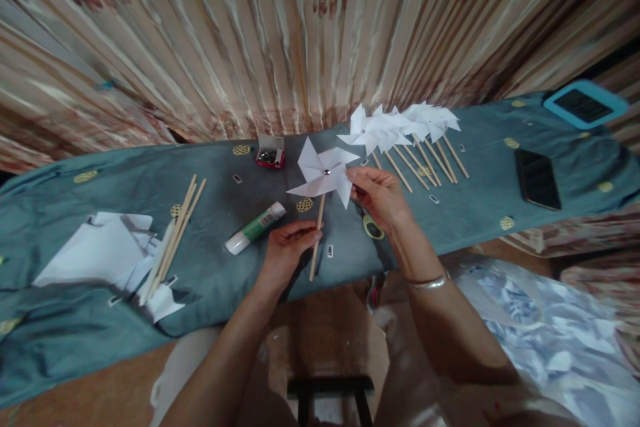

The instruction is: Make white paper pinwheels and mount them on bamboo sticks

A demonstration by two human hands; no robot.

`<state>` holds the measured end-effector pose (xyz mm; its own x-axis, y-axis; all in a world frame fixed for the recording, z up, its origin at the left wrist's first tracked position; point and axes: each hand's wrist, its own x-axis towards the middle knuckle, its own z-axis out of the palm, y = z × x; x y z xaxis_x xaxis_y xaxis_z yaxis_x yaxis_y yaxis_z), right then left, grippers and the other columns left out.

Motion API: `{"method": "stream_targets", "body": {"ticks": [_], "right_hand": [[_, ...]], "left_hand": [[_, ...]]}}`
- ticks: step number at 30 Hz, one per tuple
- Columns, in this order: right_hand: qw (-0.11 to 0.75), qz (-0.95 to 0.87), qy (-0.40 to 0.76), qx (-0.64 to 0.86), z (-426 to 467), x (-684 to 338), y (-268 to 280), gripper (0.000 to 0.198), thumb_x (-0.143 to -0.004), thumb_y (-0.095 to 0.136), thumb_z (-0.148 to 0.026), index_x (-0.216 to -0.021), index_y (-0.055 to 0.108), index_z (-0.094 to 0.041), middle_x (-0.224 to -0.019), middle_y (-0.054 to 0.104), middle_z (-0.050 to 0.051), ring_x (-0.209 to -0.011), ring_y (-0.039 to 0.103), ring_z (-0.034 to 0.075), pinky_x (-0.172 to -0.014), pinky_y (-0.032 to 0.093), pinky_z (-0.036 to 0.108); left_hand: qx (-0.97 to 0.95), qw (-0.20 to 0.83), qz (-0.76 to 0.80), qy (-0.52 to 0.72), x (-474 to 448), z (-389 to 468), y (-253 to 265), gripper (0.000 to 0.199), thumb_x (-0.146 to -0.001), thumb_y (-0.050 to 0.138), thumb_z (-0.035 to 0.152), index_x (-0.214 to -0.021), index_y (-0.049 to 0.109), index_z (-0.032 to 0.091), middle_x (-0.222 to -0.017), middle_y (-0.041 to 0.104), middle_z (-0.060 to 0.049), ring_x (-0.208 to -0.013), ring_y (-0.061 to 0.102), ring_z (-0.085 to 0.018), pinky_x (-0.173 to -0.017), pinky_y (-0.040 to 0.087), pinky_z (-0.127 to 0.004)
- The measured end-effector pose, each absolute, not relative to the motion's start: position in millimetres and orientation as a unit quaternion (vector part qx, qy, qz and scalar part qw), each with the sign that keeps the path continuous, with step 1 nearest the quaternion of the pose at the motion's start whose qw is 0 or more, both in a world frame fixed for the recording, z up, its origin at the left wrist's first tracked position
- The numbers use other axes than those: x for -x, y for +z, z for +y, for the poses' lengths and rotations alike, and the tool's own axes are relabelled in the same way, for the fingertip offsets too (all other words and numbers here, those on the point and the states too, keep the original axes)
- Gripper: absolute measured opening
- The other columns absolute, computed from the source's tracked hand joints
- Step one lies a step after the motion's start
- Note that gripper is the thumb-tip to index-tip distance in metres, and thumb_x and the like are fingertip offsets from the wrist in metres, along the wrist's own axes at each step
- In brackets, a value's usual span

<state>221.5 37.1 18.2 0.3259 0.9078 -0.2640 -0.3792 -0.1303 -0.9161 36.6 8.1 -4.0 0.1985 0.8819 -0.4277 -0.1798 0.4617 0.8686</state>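
Observation:
A white paper pinwheel (313,172) with a shiny pin at its centre is held above the cloth-covered table. My left hand (290,247) pinches its wooden stick (319,227) below the blades. On the right side, my right hand (379,197) has thumb and fingers closed on the edge of one paper blade. Partly under that hand lie scissors with yellow-green handles (373,227); their blades are mostly hidden. To the left of my left hand rests a green and white glue stick (256,227). A small red open box of pins (271,157) stands behind it.
Several finished pinwheels (385,128) lie in an overlapping row at the back. White paper pieces (100,250) and loose wooden sticks (183,230) are on the left. A phone (538,179) and a blue-framed device (585,104) lie right. A plastic bag (555,327) sits below.

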Motion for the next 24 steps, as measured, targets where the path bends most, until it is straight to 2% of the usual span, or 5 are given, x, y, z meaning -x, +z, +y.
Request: {"method": "stream_targets", "body": {"ticks": [6,9,15,24], "right_hand": [[0.61,-0.248,0.538,0.526,36,-216,16,0.031,-0.047,0.091,-0.041,-0.061,0.071,-0.021,-0.052,0.058,-0.007,-0.05,0.051,0.007,-0.054,0.049,0.022],[0.606,-0.241,0.547,0.525,35,-213,18,0.031,-0.047,0.091,-0.041,-0.06,0.07,-0.021,-0.053,0.059,-0.006,-0.052,0.052,0.007,-0.056,0.049,0.022],[0.589,-0.216,0.574,0.527,33,-208,22,0.038,-0.038,0.094,-0.041,-0.059,0.072,-0.02,-0.052,0.063,-0.006,-0.049,0.054,0.006,-0.051,0.047,0.019],[0.579,-0.212,0.587,0.525,31,-206,21,0.036,-0.039,0.095,-0.04,-0.058,0.071,-0.019,-0.053,0.067,-0.003,-0.049,0.059,0.007,-0.048,0.047,0.017]], "left_hand": [[-0.362,0.677,0.507,0.392,-37,8,-6,0.03,-0.05,0.087,0.033,-0.074,0.08,0.017,-0.069,0.073,-0.003,-0.062,0.058,-0.013,-0.063,0.048,-0.026],[-0.363,0.673,0.509,0.395,-37,8,-7,0.031,-0.05,0.088,0.033,-0.075,0.079,0.017,-0.071,0.073,-0.004,-0.063,0.059,-0.013,-0.066,0.049,-0.027],[-0.372,0.662,0.511,0.403,-37,8,-8,0.029,-0.052,0.087,0.033,-0.075,0.079,0.017,-0.073,0.074,-0.004,-0.066,0.06,-0.014,-0.069,0.05,-0.028],[-0.344,0.669,0.51,0.417,-39,8,-8,0.029,-0.048,0.088,0.031,-0.072,0.079,0.018,-0.073,0.075,-0.003,-0.065,0.06,-0.013,-0.067,0.05,-0.027]]}}
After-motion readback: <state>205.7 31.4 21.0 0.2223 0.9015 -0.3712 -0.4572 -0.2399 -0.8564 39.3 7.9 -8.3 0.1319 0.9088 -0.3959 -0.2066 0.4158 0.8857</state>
